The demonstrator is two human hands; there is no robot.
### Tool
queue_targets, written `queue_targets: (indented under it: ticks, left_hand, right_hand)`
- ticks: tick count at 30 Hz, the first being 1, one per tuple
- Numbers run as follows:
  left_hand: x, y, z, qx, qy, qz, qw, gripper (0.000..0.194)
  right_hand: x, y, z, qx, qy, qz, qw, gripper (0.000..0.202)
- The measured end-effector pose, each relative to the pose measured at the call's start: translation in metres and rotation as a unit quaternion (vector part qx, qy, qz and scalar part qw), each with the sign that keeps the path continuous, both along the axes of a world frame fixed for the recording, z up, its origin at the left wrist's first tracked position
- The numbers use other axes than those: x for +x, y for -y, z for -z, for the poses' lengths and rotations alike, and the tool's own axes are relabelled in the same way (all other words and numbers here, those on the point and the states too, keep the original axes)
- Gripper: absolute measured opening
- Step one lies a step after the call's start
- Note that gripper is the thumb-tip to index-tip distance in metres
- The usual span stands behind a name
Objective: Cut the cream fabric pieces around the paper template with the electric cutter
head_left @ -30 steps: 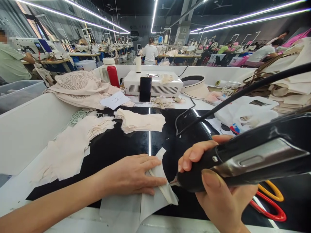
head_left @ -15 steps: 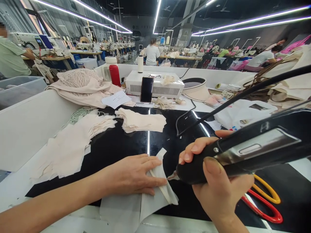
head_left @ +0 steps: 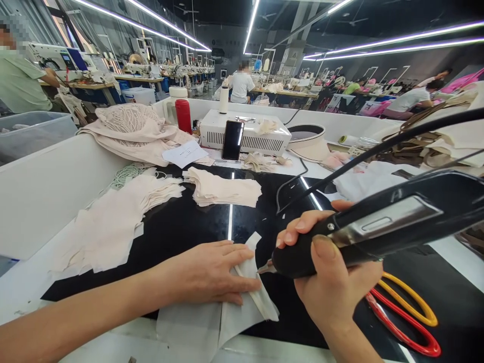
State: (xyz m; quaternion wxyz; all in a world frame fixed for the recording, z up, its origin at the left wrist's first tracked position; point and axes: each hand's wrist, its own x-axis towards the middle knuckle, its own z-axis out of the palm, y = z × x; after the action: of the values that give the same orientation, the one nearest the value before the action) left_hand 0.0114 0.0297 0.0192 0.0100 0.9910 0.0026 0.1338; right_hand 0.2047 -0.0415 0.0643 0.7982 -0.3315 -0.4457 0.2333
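My left hand (head_left: 212, 272) lies flat with its fingers spread on a piece of pale fabric (head_left: 247, 315) near the front edge of the black work surface (head_left: 170, 237). In my right hand (head_left: 333, 282) is a black handheld tool (head_left: 363, 232) with a silver panel and a cable. The tool's pointed metal tip (head_left: 266, 268) is at the fabric's right edge, close to my left fingertips. Whether the tip touches the fabric cannot be made out. Scissors with red and yellow handles (head_left: 410, 300) lie right of my right wrist.
Pale fabric stacks lie at the left (head_left: 102, 227) and middle back (head_left: 225, 187). Behind them stand a white vented box (head_left: 245, 133), a phone (head_left: 232, 140) and a red bottle (head_left: 183, 116). A black cable (head_left: 378, 146) crosses the right side. People sit at machines beyond.
The tool and my right hand have moved slightly left and up, the tip shifting up along the fabric edge. My left hand stays on the fabric. The camera view has shifted a little.
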Motion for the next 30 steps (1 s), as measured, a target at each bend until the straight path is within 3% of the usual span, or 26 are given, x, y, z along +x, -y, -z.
queue_targets:
  ticks: [17,30]
  left_hand:
    - [-0.001,-0.008,0.004,-0.037,0.011,-0.009,0.999,0.035]
    - [0.002,-0.004,0.004,-0.032,0.023,-0.024,0.999,0.034]
  right_hand:
    - [0.004,0.000,0.002,-0.007,0.020,0.002,1.000,0.042]
    - [-0.001,-0.012,-0.007,-0.003,-0.013,0.025,1.000,0.041]
